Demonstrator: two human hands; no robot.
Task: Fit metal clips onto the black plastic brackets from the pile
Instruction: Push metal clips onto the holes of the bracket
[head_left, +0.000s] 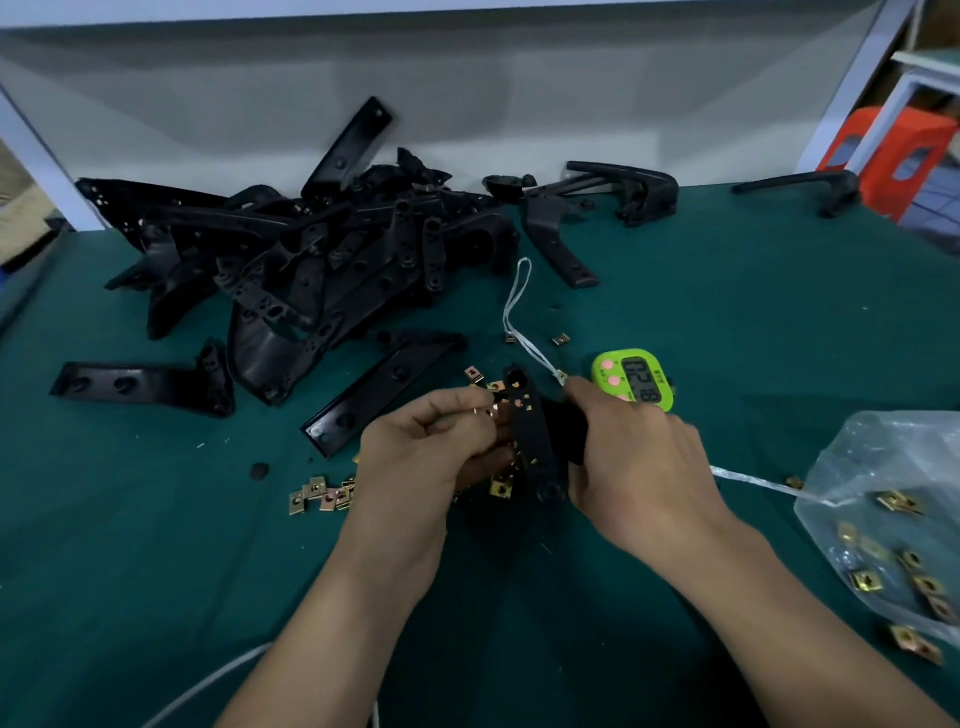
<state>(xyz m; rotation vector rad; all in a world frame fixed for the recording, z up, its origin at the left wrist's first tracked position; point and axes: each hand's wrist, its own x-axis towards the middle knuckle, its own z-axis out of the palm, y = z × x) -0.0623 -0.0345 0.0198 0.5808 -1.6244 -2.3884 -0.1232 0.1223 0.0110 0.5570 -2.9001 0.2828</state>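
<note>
Single head-worn wide-angle view, forward and down, close over the green table (156, 571), back wall (467, 104) beyond

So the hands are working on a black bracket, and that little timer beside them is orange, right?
Not quite. The head view shows the timer is bright green, not orange. The left hand and right hand are indeed working on a black bracket.

Green desk (727, 322), bracket pile (311, 260) at back left, loose brackets (140, 384) beside it, clips (317, 496) scattered near the front, green timer (634, 379), clear bag (893, 519) of clips at right, white cord (519, 291)
</note>
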